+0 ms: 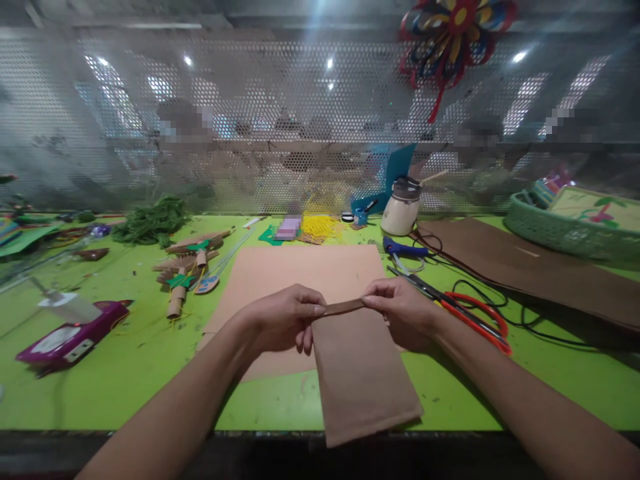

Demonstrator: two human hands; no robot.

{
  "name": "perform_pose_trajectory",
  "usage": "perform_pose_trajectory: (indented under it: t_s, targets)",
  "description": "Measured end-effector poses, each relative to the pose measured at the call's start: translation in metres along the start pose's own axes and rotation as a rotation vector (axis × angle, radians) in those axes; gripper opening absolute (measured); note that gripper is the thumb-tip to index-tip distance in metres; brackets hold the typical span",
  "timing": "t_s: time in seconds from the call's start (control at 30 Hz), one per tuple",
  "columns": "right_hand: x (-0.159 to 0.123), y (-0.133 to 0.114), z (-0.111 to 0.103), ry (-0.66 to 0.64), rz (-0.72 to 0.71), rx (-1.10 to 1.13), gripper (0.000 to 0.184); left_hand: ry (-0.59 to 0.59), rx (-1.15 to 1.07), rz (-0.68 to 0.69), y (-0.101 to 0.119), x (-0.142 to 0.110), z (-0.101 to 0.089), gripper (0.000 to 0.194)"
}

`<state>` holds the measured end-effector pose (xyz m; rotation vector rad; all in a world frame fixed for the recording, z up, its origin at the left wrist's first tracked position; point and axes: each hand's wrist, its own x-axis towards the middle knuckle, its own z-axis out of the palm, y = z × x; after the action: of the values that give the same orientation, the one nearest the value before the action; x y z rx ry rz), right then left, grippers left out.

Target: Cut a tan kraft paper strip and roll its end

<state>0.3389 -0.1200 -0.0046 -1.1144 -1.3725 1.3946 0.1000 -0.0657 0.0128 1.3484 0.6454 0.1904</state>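
Note:
A brown sheet of paper (pixel 367 380) hangs between my hands, its top edge folded over into a narrow strip. My left hand (pixel 290 317) pinches the left end of that fold, and my right hand (pixel 397 307) pinches the right end. The lower part of the sheet reaches past the front edge of the table. Beneath and behind it lies a large tan sheet (pixel 300 270) on the green tabletop. Close to my right hand are red-handled scissors (pixel 475 317) and a blue-handled tool (pixel 407 249), which may be another pair of scissors.
A purple power strip (pixel 75 337) with a white plug sits at left, near folded paper crafts (pixel 179 283) and green strands (pixel 153 221). At the back are yellow shreds (pixel 320 228) and a jar (pixel 401 208). A green basket (pixel 565 230) and brown sheets (pixel 500 263) lie at right, beside a black cable.

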Motion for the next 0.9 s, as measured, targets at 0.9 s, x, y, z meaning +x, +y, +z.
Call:
perform_pose_trajectory:
  t_s: [0.9]
  targets:
    - [-0.012,-0.037,0.015,-0.356,-0.306,-0.146,0.04,-0.121,-0.49,0.102,0.004,-0.002,0.031,0.014]
